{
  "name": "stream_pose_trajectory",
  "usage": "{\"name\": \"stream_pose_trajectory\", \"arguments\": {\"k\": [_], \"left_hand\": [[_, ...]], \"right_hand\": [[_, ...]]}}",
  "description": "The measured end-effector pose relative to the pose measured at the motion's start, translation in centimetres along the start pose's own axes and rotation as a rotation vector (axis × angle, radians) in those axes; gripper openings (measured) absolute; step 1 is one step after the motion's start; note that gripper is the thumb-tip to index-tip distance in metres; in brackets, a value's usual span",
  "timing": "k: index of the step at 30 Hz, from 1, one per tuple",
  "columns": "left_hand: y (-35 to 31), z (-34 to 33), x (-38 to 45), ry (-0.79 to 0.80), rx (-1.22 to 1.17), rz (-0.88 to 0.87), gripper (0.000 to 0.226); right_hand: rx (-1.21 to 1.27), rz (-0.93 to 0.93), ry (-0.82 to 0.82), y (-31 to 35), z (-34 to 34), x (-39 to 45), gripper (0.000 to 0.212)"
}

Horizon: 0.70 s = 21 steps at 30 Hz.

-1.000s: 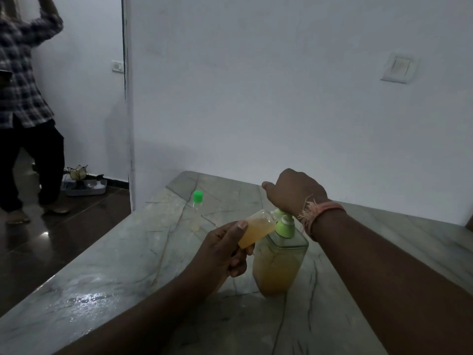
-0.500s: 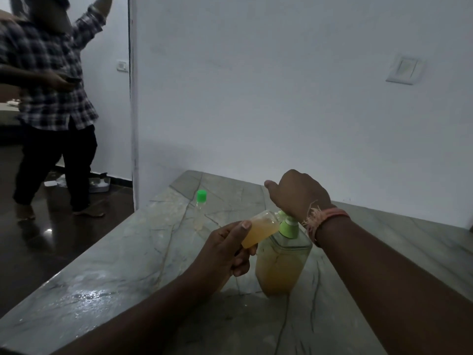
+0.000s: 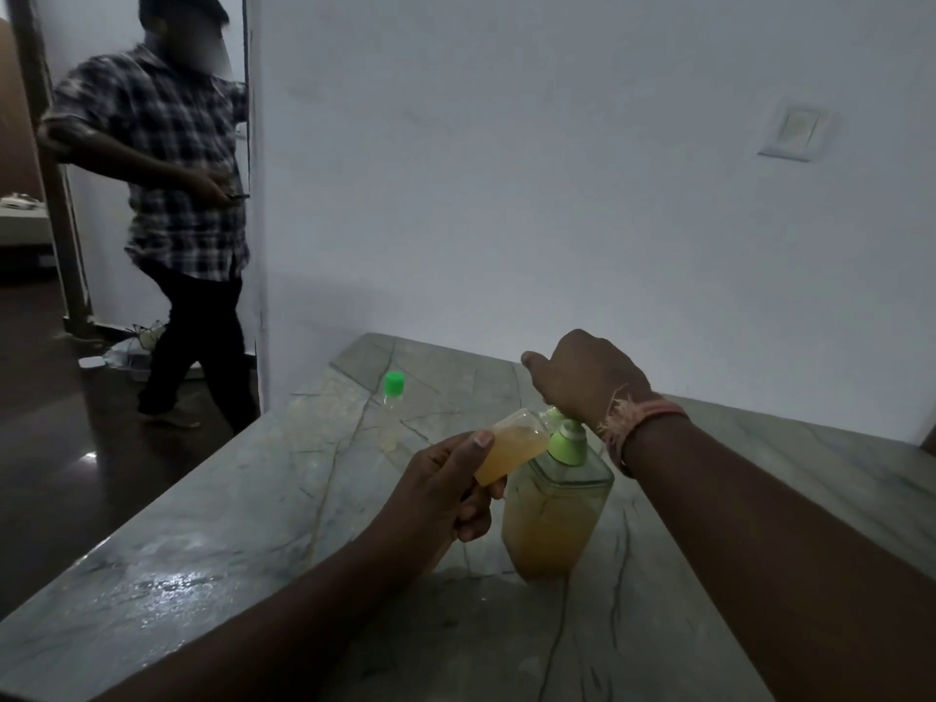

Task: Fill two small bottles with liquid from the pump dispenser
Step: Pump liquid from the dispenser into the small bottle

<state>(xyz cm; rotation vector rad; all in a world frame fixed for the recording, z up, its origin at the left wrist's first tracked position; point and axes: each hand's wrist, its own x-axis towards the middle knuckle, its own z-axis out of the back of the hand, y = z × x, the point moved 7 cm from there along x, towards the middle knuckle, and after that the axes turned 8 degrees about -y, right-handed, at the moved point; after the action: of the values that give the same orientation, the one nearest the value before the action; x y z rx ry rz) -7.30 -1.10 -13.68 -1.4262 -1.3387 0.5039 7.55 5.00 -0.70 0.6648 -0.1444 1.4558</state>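
A small clear bottle, largely filled with orange-yellow liquid, is held tilted, its mouth brought up against the green nozzle of the pump dispenser. It is pinched near its base between the thumb and curled fingers of the left hand. The dispenser, a square clear bottle of the same liquid with a green pump head, stands upright on the marble table. The pump head is covered by the right hand, fingers curled down over it; a frayed orange wristband is worn on that wrist. A second small bottle with a green cap stands further back on the table, well apart. At the left, a person in a checked shirt is seen beside the white wall, on which a switch plate is mounted.
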Motion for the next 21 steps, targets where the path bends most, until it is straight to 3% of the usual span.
{"name": "stream_pose_trajectory", "arguments": {"k": [3,12,15,21], "left_hand": [[0.3,0.2,0.3,-0.011,0.0,0.001,0.042],[0.2,-0.1,0.0,-0.024,0.001,0.015,0.051],[0.2,-0.2,0.0,-0.012,0.008,0.006,0.043],[0.6,0.2,0.4,-0.02,-0.007,0.01,0.051]], "right_hand": [[0.079,-0.048,-0.021,-0.9,-0.9,-0.3,0.05],[-0.008,0.006,0.072,0.0,-0.3,-0.2,0.037],[0.013,0.023,0.07,0.1,-0.2,0.1,0.039],[0.095,-0.098,0.035,-1.8,-1.5,-0.2,0.041]]}}
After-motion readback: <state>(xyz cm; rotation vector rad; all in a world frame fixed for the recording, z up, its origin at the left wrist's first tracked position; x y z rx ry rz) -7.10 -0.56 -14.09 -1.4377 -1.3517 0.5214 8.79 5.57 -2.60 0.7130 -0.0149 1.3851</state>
